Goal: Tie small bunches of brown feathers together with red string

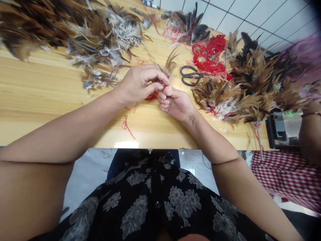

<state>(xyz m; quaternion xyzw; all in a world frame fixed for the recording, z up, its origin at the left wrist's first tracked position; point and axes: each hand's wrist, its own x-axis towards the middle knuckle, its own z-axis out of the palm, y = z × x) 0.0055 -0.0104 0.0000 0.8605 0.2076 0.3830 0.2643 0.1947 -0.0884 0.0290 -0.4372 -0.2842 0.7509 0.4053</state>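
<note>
My left hand (141, 83) is closed in a pinch, its thumb and index finger meeting on a short piece of red yarn (164, 88). Pressed up against those fingertips, my right hand (178, 103) is curled with its palm turned up. A small bunch of brown feathers (170, 64) sticks up from between the two hands; its base is hidden by the fingers, and it seems to sit in my right hand's grip. More red yarn shows on the table just below my left fingers. Black-handled scissors (190, 75) lie to the right of the hands.
Loose feathers (92, 43) are heaped at the back left of the wooden table (50, 100). A red yarn skein (210, 53) lies beyond the scissors. Tied feather bundles (223, 95) pile up on the right, near a phone (279, 124) and another person's arm (311, 130).
</note>
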